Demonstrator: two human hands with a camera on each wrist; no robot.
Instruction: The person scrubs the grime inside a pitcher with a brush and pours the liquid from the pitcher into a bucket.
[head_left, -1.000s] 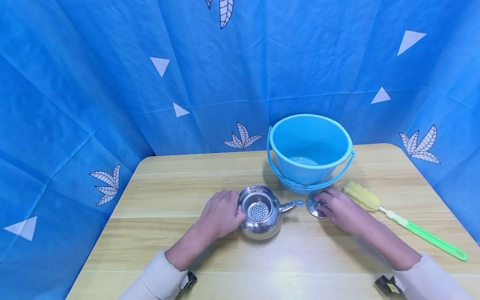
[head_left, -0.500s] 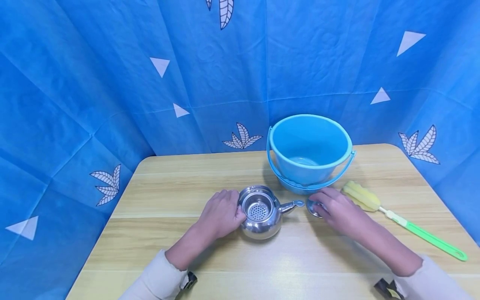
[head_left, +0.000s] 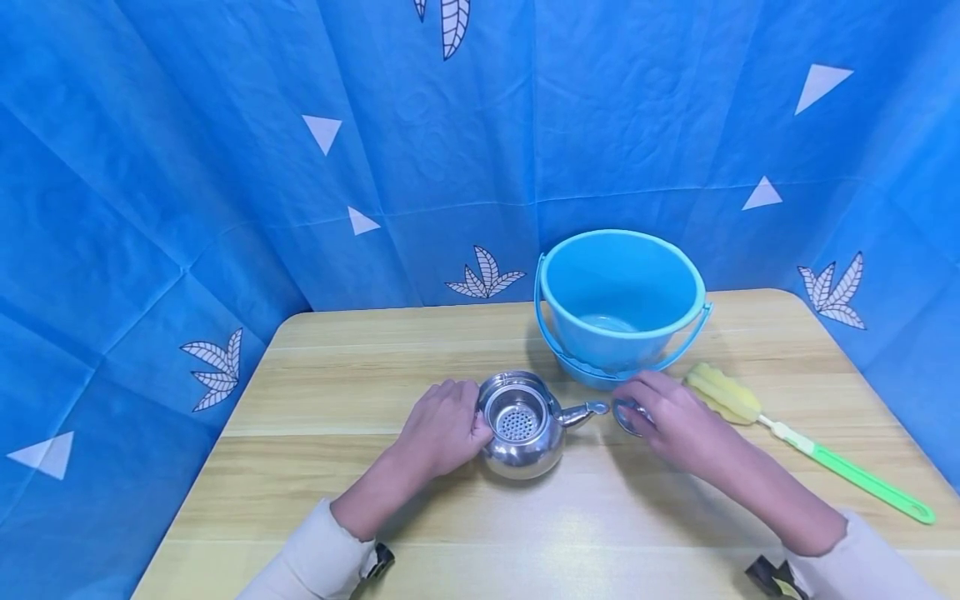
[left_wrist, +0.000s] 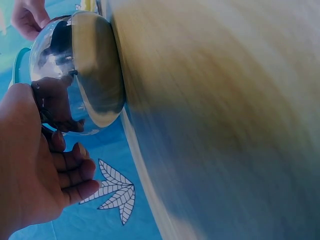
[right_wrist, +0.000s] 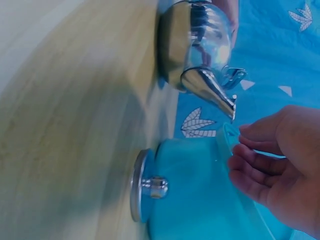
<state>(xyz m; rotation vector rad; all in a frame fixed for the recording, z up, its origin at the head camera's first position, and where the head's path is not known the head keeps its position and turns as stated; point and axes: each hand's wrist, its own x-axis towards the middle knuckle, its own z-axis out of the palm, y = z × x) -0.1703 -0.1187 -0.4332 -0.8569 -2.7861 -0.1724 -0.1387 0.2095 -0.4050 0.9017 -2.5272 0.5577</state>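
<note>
A shiny metal teapot (head_left: 522, 458) stands upright on the table, its lid off and a perforated strainer (head_left: 517, 423) in its mouth. At its left side my left hand (head_left: 442, 429) grips the handle between thumb and forefinger; the other fingers curl loosely, as the left wrist view shows. The round metal lid (right_wrist: 137, 192) lies flat on the table near the spout, knob (right_wrist: 159, 187) up. Above it hovers my right hand (head_left: 678, 421), apart from the knob, fingers loosely bent with nothing in them. From the head view this hand covers part of the lid.
Behind the lid stands a light blue bucket (head_left: 585, 325) with its handle folded down in front. A yellow sponge brush (head_left: 723, 392) with a green handle lies on the right. Blue patterned cloth (head_left: 420, 150) hangs behind the wooden table (head_left: 360, 358).
My right hand has shifted slightly left and risen over the lid. My left hand and the teapot have stayed in place.
</note>
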